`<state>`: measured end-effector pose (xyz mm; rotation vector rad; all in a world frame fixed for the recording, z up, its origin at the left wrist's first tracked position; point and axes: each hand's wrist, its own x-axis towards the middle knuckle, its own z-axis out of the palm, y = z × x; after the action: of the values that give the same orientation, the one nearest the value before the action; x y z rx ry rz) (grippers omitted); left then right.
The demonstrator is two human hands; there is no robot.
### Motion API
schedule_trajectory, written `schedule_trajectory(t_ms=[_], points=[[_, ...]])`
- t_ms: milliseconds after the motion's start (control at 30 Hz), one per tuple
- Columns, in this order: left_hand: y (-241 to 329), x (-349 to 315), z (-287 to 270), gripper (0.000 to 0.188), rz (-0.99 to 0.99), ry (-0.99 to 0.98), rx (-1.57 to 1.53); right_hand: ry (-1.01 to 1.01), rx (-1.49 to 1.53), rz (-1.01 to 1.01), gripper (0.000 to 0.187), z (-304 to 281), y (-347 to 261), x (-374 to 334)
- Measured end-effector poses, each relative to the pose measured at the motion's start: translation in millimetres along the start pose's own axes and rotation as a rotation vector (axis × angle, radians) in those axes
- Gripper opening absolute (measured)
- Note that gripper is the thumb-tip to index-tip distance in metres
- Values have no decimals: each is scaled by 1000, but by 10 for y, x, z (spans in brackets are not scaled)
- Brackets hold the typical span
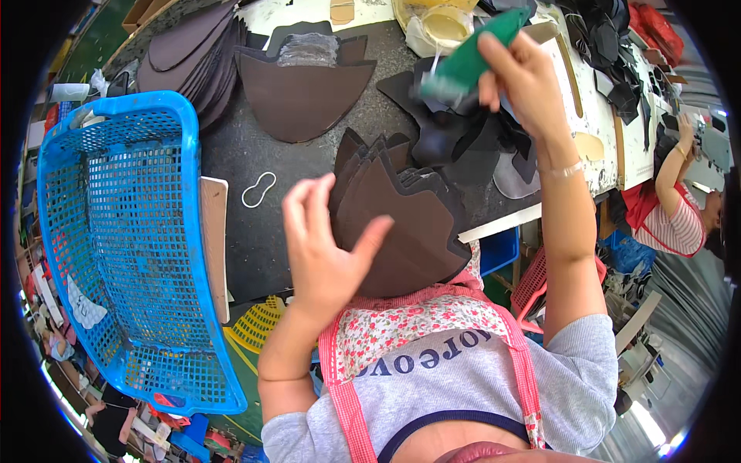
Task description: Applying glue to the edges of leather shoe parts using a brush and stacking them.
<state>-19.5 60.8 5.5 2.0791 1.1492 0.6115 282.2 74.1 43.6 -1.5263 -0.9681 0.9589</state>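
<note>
My right hand [531,89] is raised over the far right of the table, closed round a green flat tool with a pale lower edge [478,58]. Motion blurs the tool, so its exact kind is unclear. My left hand [320,239] hovers with fingers apart at the left side of a stack of dark brown cut pieces [405,224]. Those pieces have notched, pointed upper edges and lie at the table's near edge. Whether the left fingers touch the stack I cannot tell. Beyond the right side of the stack lie loose black pieces [440,139], below the green tool.
A blue plastic basket [189,255] stands at the left. Farther back are a tied brown bundle [305,100] and fanned brown pieces [189,62]. A tub of yellowish stuff [446,25] sits at the back. A pale loop [258,189] lies on the black tabletop. Another person [671,208] is at right.
</note>
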Motion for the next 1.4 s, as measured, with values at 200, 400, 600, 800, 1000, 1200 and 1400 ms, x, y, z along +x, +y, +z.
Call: schedule_trajectory(t_ms=[200, 400, 600, 800, 1000, 1200, 1400], points=[[-52, -252, 109, 72, 13, -21, 68, -441, -353, -88, 30, 248, 60, -763], [-67, -243, 130, 67, -7, -35, 75, -301, -225, -474, 30, 333, 319, -831], [-56, -291, 160, 66, 0, 15, 110, -516, -381, -79, 28, 67, 203, -1042], [-49, -285, 209, 64, 62, 58, 116, -169, -89, -356, 24, 247, 436, -948], [-63, -281, 180, 60, 97, 141, 92, -254, -166, -167, 25, -39, 488, -1124], [-577, 19, -256, 54, -100, 463, -11, -143, 117, -194, 26, 180, 281, -887], [-95, -82, -43, 66, 72, 194, 208, -224, -69, -406, 26, 373, 411, -830]])
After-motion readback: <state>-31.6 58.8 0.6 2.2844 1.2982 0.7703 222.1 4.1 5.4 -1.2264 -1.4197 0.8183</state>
